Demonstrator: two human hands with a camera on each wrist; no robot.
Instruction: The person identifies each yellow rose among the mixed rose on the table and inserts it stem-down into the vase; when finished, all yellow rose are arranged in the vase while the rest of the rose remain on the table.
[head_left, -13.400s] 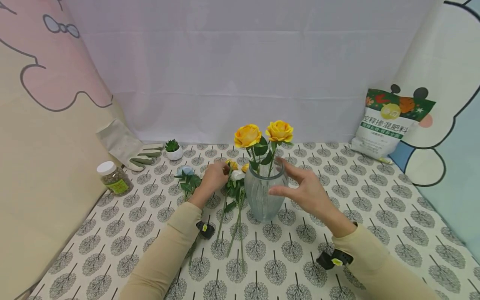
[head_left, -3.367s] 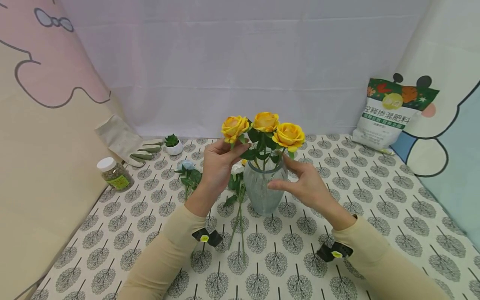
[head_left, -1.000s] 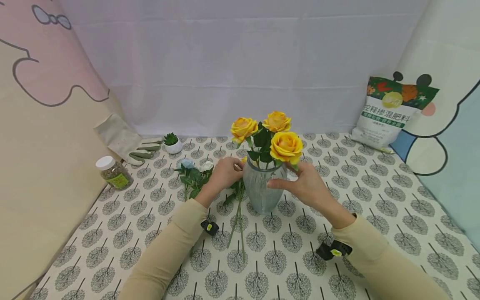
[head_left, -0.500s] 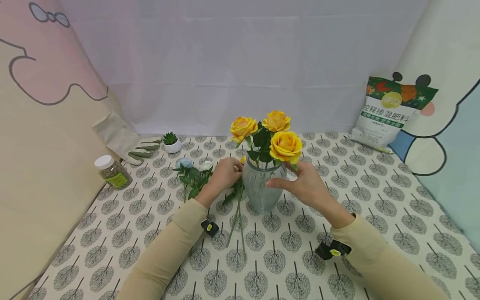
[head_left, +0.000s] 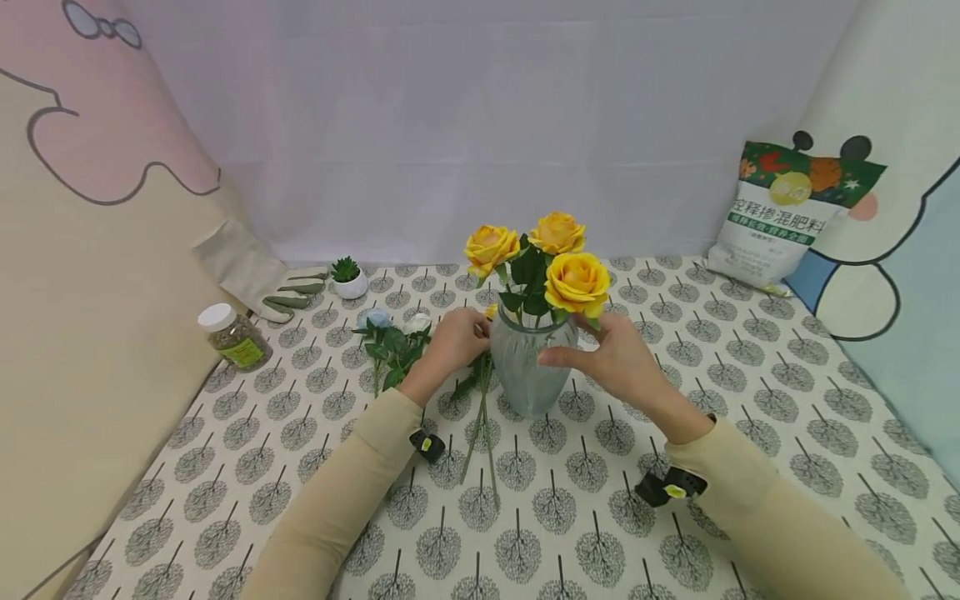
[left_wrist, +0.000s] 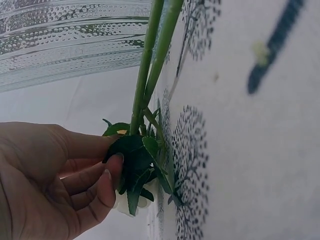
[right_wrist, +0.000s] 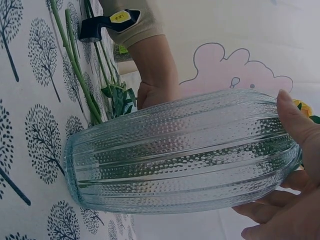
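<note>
A ribbed clear glass vase (head_left: 531, 379) stands upright, holding three yellow roses (head_left: 577, 283). My right hand (head_left: 618, 367) grips its upper part from the right; in the right wrist view the thumb lies on the glass near the rim, the other fingers beyond. Left of the vase, my left hand (head_left: 453, 342) is low over flowers lying on the cloth. In the left wrist view its thumb and fingers pinch dark green leaves (left_wrist: 131, 160) at the top of a rose's stems (left_wrist: 147, 75). A yellow bloom (head_left: 491, 311) shows just past these fingers, mostly hidden.
A blue rose (head_left: 373, 318) and a white rose (head_left: 417, 322) lie left of the left hand. Farther left are a white-lidded jar (head_left: 238, 337), a glove (head_left: 255, 267) and a small potted succulent (head_left: 349, 279). A fertilizer bag (head_left: 780, 218) leans at the back right.
Since the oldest frame, a third yellow rose has gone into the vase, and a white rose now lies beside the blue one. My left hand has come down from the vase's mouth to the lying flowers.
</note>
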